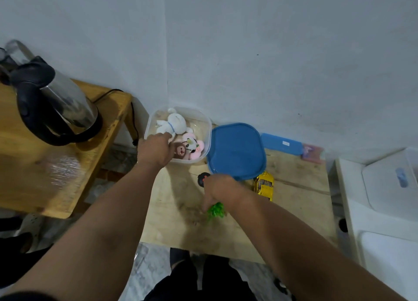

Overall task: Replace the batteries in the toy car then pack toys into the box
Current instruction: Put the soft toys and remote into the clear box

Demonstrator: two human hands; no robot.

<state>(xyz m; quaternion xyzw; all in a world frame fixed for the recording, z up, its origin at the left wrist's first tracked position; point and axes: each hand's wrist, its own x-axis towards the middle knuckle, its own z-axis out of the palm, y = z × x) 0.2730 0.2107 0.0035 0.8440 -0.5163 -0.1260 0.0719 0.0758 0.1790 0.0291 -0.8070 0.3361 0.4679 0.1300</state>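
At far left a kettle stands on a side table, clear of the work. The left hand reaches over the near-left rim of the box, knuckles up; its fingers are hidden, so I cannot tell whether it holds the brown toy it touches or only presses it down. A white plush and a pink plush already lie in the box. To pack well, that hand should push the plush toys toward the far wall and leave a gap near the front. Right of the box the blue lid lies flat on the table, with a black controller at its near edge. The right hand is closed loosely around a green toy, just off the tabletop. It should carry it across low and set it in the gap. The yellow car sits just right of that hand, not yet packed.
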